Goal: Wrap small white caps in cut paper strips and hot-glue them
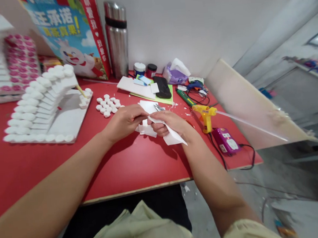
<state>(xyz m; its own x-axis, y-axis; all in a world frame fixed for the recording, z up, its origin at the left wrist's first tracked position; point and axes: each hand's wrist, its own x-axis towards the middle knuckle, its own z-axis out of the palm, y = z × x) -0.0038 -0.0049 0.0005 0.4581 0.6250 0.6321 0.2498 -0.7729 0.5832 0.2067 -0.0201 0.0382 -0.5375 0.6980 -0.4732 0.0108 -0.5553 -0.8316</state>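
Note:
Over the red table, my two hands meet at a piece of white paper (174, 135). My right hand (172, 121) is closed around it, and the paper's loose end hangs toward me. The fingers of my left hand (127, 121) are pinched together at the right hand's fingertips; what they grip there is too small to make out. Metal blades (158, 107), like those of scissors, show just beyond my right hand; whether it touches them I cannot tell. More white paper (148, 129) lies under the hands. Several small white scalloped pieces (107, 106) lie left of them.
A white stair model (45, 109) stands left, before a pink-and-white one (22, 60). A steel flask (117, 41) stands at the back. On the right are a yellow glue gun (205, 115) with a long clear stick, a purple power box (226, 141) and cables.

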